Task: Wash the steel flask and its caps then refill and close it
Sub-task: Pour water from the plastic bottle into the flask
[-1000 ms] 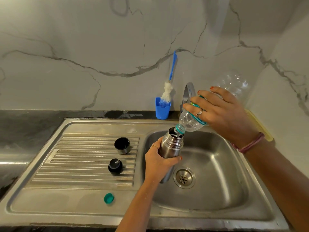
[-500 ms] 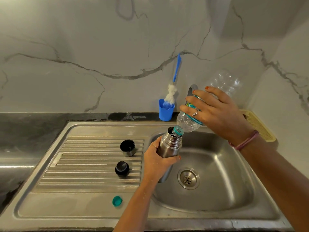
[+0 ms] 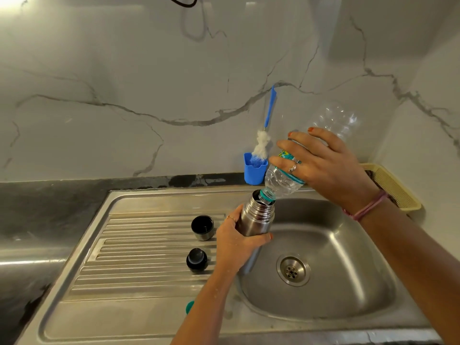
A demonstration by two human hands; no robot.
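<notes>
The right hand (image 3: 328,165), grasping the bottle (image 3: 286,180), has kept it tipped into the flask (image 3: 257,215) grasped by the left hand (image 3: 236,242), so refilling continues.

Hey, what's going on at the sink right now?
A person is refilling a steel flask over the sink basin. The left hand grips the flask, and the right hand tips a clear plastic bottle neck-down into its open mouth. The flask's two caps sit on the drainboard, not yet back on.
</notes>
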